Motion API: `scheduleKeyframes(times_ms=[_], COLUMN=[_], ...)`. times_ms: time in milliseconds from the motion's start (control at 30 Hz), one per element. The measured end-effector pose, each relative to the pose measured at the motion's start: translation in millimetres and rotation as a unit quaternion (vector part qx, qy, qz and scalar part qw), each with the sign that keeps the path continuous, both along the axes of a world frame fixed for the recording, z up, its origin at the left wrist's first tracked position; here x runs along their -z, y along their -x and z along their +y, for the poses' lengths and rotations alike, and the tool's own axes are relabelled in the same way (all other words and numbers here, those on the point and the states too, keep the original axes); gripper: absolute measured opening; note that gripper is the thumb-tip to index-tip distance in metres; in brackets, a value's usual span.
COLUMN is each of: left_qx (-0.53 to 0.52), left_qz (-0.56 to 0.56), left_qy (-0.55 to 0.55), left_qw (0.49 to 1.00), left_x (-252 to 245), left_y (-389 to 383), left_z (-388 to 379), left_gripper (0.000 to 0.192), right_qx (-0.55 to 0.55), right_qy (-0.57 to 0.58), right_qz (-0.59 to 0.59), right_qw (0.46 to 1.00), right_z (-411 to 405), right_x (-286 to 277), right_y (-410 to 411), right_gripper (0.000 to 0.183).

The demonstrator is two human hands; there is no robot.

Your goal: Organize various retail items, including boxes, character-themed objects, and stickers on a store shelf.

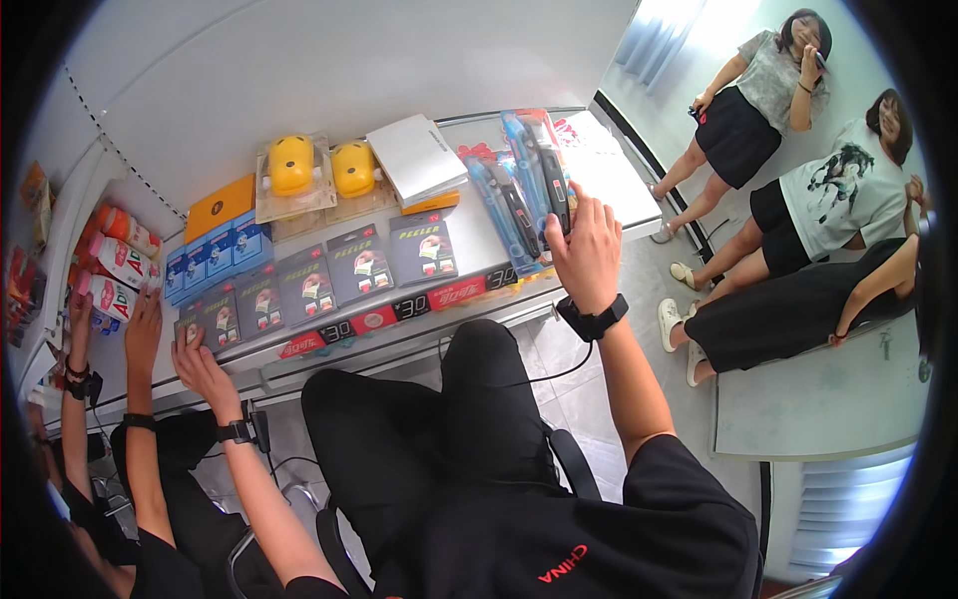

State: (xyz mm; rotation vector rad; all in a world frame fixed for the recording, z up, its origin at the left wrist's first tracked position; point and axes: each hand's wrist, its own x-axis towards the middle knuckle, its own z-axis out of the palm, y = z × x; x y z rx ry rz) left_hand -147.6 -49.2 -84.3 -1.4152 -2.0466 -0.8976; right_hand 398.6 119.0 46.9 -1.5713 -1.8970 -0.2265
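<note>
My right hand (587,243) touches the near end of a packaged black-handled tool (552,176) at the shelf's right part, its fingers spread over the edge of the pack. A similar pack (509,210) lies to its left. My left hand (203,371) rests its fingers on the leftmost of several dark peeler packs (215,318), which stand in a row along the front edge of the white shelf (479,251). Whether its fingers grip that pack I cannot tell. Both wrists wear black bands.
Behind the peelers are blue boxes (251,238), an orange box (219,206), yellow toy-like items (292,165) and white booklets (419,161). A co-worker's hands (144,329) touch bottles (120,258) at left. Several people stand at right, beside a whiteboard (816,404).
</note>
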Motion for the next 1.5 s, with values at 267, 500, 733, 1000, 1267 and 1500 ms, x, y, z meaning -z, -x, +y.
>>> scheduleKeyframes(times_ms=[267,500,733,1000,1267,1500], left_qx=[-0.008,-0.048,0.202,0.414,0.327,0.343], left_qz=[-0.017,-0.100,-0.099,-0.033,0.114,0.137], left_qy=[0.018,0.097,-0.120,0.055,-0.020,-0.039], left_qw=[1.000,0.989,0.967,0.908,0.938,0.929], left_x=[5.0,-27.7,-114.7,-97.3,-58.7,-54.0], left_y=[7.0,-15.2,-213.7,-422.4,-433.3,-422.1], left_z=[-1.6,-7.5,12.3,123.3,158.6,144.8], left_gripper=[0.038,0.036,0.017,0.075,0.052,0.040], right_qx=[-0.039,-0.110,-0.114,-0.077,-0.193,-0.275], right_qy=[-0.001,0.196,0.167,0.080,0.175,0.285], right_qz=[0.074,0.217,0.146,0.113,0.082,0.191], right_qw=[0.996,0.950,0.968,0.987,0.962,0.898], right_z=[6.6,29.9,32.7,39.1,38.7,100.8], right_x=[34.0,27.3,35.4,53.4,29.8,10.6], right_y=[-13.0,-53.5,-57.7,-44.3,-67.1,-88.5], right_gripper=[0.038,0.044,0.046,0.041,0.038,0.040])
